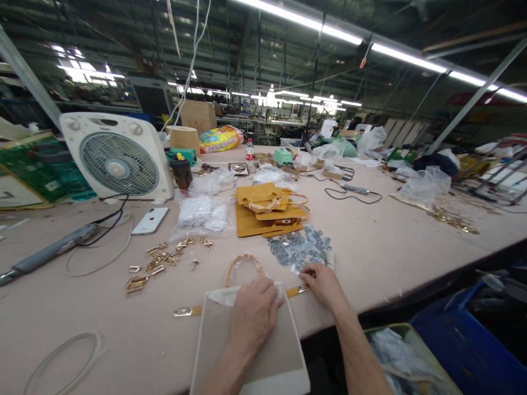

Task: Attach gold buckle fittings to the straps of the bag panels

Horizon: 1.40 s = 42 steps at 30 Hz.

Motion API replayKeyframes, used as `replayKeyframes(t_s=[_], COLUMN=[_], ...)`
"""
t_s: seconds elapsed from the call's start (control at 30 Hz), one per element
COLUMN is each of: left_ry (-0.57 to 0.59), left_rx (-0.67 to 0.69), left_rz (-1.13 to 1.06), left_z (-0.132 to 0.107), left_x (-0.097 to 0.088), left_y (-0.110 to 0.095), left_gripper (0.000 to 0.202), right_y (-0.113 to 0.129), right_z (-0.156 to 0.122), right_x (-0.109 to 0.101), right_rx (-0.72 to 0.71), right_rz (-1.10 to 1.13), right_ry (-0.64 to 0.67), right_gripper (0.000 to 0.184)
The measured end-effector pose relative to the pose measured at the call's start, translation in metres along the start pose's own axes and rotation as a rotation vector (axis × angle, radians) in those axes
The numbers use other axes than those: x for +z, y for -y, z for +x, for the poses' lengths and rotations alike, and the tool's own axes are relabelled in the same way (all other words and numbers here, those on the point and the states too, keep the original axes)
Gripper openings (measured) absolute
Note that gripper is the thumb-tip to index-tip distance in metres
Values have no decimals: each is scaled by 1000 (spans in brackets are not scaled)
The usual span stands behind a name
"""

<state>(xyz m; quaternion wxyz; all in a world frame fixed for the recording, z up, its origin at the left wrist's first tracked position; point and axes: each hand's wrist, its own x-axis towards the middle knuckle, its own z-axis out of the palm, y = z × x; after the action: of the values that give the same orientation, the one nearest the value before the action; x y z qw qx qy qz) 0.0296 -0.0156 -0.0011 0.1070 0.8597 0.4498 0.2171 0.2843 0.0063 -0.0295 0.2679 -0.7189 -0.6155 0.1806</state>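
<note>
From the head view, the left hand (256,308) lies palm-down, fingers bent, on a white-edged beige rectangular panel (282,348); the right hand (324,282) arches, fingertips lowered, beside a flat mustard strap (292,292). I cannot tell whether either grips.

Through my remote feed, the left hand (253,311) and right hand (324,281) are both bare. Behind the left hand's fingers (273,298), rounded knuckles ridge its back. Farther behind the fingers, a bare left forearm (230,362) and bare right forearm (359,345) reach my view's lower edge.
</note>
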Motion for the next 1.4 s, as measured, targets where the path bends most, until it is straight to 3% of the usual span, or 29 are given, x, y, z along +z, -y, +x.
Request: replayKeyframes(t_s=[0.27, 0.47, 0.63, 0.8, 0.9, 1.4], left_ry=[-61, -119, -99, -69, -52, -60], left_rx=[27, 15, -20, -28, -19, -16], left_rz=[-15, -125, -127, -138, -146, -164], left_z=[-2, -3, -1, 0, 0, -1], left_x=[5, 15, 17, 12, 9, 12], left_y=[1, 4, 5, 4, 4, 7], left_gripper=[8, 45, 51, 43, 40, 35], right_y=[3, 7, 28, 59, 64, 56], right_z=[-1, -10, -37, -65, -67, -66], right_x=[2, 2, 8, 15, 19, 27], right_rx=[42, 10, 19, 104, 91, 21], right_rz=[-7, 1, 480, 754, 746, 543], right_ry=[4, -7, -36, 190, 234, 185], right_gripper=[7, 11, 34, 42, 42, 31])
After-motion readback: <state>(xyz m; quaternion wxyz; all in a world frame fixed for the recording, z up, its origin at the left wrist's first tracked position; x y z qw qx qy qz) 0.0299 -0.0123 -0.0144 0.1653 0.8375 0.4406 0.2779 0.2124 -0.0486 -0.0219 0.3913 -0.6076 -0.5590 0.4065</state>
